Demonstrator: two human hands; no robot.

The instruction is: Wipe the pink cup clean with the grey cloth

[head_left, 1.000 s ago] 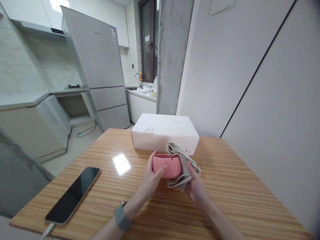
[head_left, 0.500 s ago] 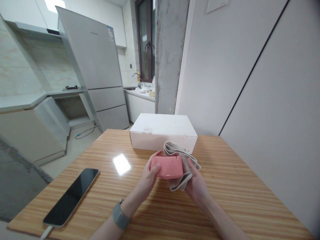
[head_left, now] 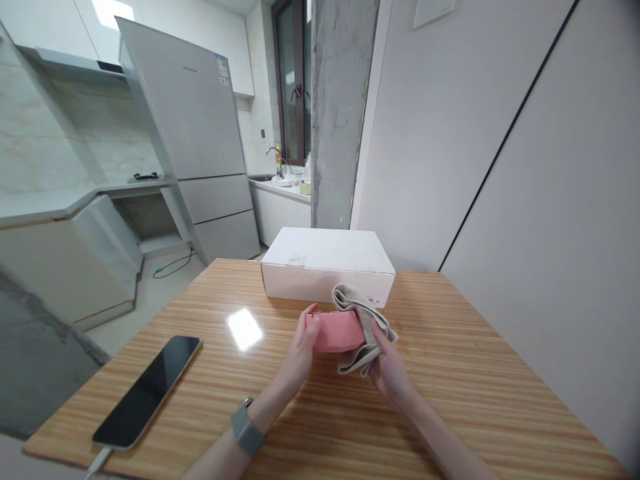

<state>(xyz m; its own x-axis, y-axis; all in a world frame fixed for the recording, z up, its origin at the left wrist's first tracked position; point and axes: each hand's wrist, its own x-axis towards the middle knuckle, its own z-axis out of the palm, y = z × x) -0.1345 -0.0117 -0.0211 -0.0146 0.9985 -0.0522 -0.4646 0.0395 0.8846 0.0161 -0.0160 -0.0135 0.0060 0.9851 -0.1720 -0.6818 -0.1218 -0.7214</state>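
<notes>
A small pink case (head_left: 337, 332) with rounded corners is held above the table. My left hand (head_left: 303, 340) is closed on its left end, the thumb lying on the near face. In my right hand (head_left: 389, 367) is a folded grey cloth (head_left: 367, 333), gripped with the thumb on top. The cloth presses against the case's right end and covers part of it. What the case contains cannot be seen.
A white cardboard box (head_left: 327, 267) stands at the back of the wood-grain table (head_left: 480, 373), just beyond my hands. A black phone (head_left: 147, 393) with a white cable (head_left: 100, 460) lies at the left. A wall (head_left: 550, 220) runs along the right side.
The pink case has turned in my left hand, so a different face shows. The cloth has shifted slightly over its right end. The whole view has moved a little.
</notes>
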